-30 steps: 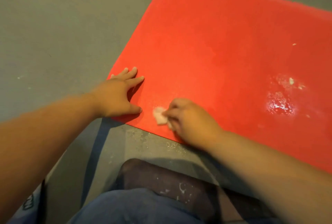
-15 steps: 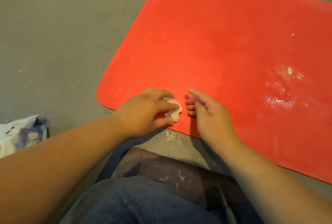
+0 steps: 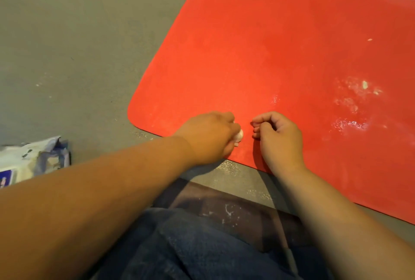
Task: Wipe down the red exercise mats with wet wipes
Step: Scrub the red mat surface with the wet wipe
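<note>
One change | right hand (image 3: 278, 138) now curled | left hand (image 3: 208, 135) grips wipe (image 3: 239, 137)

light: dim, warm | glare: wet sheen on mat (image 3: 345, 123) | focus: soft | edges: wide-angle bend

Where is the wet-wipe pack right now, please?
Head view, far left: the wet-wipe pack lies on the grey floor, left of the red mat.

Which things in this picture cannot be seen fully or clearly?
Head view:
- wet wipe: mostly hidden in the curled left hand.
- wipes pack: cut off by the left edge; print too blurred to read.
- red mat: runs past the top and right edges.
- white specks on the mat: too small to identify.
</note>
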Demonstrator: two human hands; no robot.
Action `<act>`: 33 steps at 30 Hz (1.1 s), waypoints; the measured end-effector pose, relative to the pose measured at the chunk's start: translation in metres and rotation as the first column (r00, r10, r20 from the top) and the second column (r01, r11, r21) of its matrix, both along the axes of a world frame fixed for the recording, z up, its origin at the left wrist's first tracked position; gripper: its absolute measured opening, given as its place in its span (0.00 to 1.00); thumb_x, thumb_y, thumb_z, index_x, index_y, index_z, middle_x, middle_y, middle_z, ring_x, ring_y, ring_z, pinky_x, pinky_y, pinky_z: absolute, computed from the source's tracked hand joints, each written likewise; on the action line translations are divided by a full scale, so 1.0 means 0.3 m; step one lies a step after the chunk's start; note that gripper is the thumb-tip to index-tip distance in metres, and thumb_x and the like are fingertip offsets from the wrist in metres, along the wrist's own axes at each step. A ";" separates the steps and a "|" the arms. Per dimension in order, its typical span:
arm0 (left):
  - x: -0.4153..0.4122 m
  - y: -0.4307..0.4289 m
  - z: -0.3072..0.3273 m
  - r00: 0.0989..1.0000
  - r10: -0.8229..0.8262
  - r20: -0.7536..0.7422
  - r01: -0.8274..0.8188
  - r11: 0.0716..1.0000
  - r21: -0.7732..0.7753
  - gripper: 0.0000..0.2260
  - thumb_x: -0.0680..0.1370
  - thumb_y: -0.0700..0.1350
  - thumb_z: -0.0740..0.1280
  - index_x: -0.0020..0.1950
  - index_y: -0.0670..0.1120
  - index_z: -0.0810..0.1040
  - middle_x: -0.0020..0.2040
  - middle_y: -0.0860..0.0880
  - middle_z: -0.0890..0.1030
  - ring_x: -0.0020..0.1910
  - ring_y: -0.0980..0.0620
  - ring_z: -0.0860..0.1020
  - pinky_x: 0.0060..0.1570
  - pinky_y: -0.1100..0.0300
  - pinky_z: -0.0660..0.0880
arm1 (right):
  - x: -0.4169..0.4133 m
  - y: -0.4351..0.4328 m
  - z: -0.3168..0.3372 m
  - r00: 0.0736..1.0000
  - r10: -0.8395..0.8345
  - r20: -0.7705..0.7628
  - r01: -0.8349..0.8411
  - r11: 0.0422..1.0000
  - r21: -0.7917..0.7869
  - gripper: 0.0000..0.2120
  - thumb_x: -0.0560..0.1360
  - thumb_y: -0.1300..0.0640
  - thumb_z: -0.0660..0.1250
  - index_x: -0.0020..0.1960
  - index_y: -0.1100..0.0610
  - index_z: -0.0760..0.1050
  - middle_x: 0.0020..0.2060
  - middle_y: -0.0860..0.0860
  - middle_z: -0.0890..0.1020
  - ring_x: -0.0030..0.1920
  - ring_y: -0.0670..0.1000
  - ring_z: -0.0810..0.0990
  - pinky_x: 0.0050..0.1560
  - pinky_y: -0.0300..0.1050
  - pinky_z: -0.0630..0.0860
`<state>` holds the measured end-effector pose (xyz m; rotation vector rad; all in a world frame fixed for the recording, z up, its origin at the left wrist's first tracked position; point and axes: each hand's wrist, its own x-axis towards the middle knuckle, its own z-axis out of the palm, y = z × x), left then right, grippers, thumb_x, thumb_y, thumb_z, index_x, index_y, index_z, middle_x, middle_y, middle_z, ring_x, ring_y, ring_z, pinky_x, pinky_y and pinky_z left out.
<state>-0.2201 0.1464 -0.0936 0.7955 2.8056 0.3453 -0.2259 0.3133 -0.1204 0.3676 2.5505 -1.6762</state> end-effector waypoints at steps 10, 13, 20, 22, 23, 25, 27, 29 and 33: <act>0.076 -0.109 -0.004 0.996 0.040 -0.086 -0.037 0.999 0.035 0.12 0.77 0.48 0.64 0.58 0.48 0.80 0.53 0.43 0.75 0.47 0.42 0.75 0.45 0.52 0.74 | 0.012 -0.010 -0.001 1.000 0.000 -0.009 0.000 0.999 0.041 0.15 0.72 0.65 0.58 0.38 0.49 0.78 0.36 0.44 0.82 0.36 0.48 0.81 0.39 0.43 0.77; 0.075 -0.007 -0.016 0.988 -0.147 -0.038 0.146 0.989 -0.015 0.12 0.81 0.50 0.59 0.59 0.47 0.77 0.58 0.47 0.75 0.53 0.43 0.73 0.52 0.49 0.72 | 0.009 -0.008 -0.003 1.000 0.012 -0.024 -0.010 0.998 0.069 0.14 0.71 0.65 0.58 0.38 0.49 0.77 0.37 0.45 0.82 0.37 0.52 0.81 0.40 0.47 0.77; 0.013 -0.294 -0.005 0.888 0.459 -0.042 -0.457 0.889 0.035 0.08 0.79 0.46 0.65 0.52 0.42 0.78 0.51 0.40 0.77 0.50 0.39 0.77 0.49 0.49 0.72 | 0.020 -0.016 -0.012 0.999 -0.009 -0.052 0.013 0.996 0.086 0.14 0.72 0.64 0.58 0.37 0.49 0.77 0.38 0.45 0.82 0.34 0.47 0.77 0.33 0.38 0.72; 0.035 -0.244 -0.021 0.867 0.492 -0.079 -0.485 0.869 0.095 0.09 0.78 0.45 0.67 0.53 0.41 0.81 0.55 0.41 0.75 0.51 0.40 0.76 0.51 0.50 0.73 | 0.023 -0.032 -0.016 0.995 -0.026 -0.095 0.036 0.993 0.113 0.13 0.71 0.65 0.59 0.38 0.51 0.78 0.39 0.47 0.82 0.33 0.45 0.75 0.31 0.31 0.67; 0.050 -0.185 -0.019 0.890 0.455 -0.036 -0.448 0.886 0.115 0.10 0.78 0.46 0.67 0.54 0.42 0.82 0.55 0.42 0.75 0.51 0.41 0.76 0.51 0.52 0.72 | 0.025 -0.035 -0.018 0.994 -0.030 -0.108 0.044 0.991 0.125 0.13 0.71 0.65 0.59 0.38 0.51 0.78 0.39 0.47 0.82 0.34 0.45 0.75 0.31 0.30 0.66; 0.072 -0.063 -0.014 0.958 0.286 0.037 -0.288 0.951 0.110 0.11 0.79 0.48 0.65 0.54 0.44 0.82 0.53 0.44 0.75 0.50 0.42 0.77 0.46 0.54 0.71 | 0.027 -0.034 -0.021 0.991 -0.030 -0.128 0.049 0.988 0.149 0.12 0.71 0.65 0.59 0.39 0.53 0.78 0.40 0.48 0.82 0.36 0.47 0.76 0.33 0.30 0.66; 0.066 -0.030 0.000 0.984 0.176 0.011 -0.177 0.981 0.077 0.11 0.80 0.48 0.63 0.52 0.43 0.81 0.50 0.43 0.75 0.47 0.41 0.77 0.41 0.53 0.71 | 0.026 -0.035 -0.020 0.991 -0.023 -0.135 0.046 0.985 0.166 0.12 0.70 0.65 0.59 0.39 0.53 0.79 0.40 0.48 0.82 0.38 0.47 0.77 0.35 0.30 0.67; 0.049 -0.111 0.010 0.984 0.171 -0.052 -0.168 0.984 0.058 0.15 0.80 0.50 0.61 0.47 0.41 0.82 0.45 0.42 0.76 0.43 0.40 0.77 0.40 0.50 0.73 | 0.023 -0.040 -0.016 0.992 -0.028 -0.126 0.047 0.986 0.158 0.13 0.71 0.66 0.59 0.38 0.53 0.78 0.40 0.48 0.81 0.38 0.45 0.76 0.33 0.28 0.66; 0.048 -0.388 0.012 0.840 0.518 -0.158 -0.519 0.854 0.040 0.12 0.79 0.46 0.65 0.44 0.39 0.83 0.44 0.40 0.78 0.45 0.38 0.78 0.43 0.53 0.71 | 0.031 -0.048 -0.015 0.991 -0.023 -0.135 0.047 0.982 0.182 0.12 0.71 0.66 0.58 0.38 0.55 0.77 0.41 0.48 0.80 0.37 0.42 0.74 0.34 0.28 0.66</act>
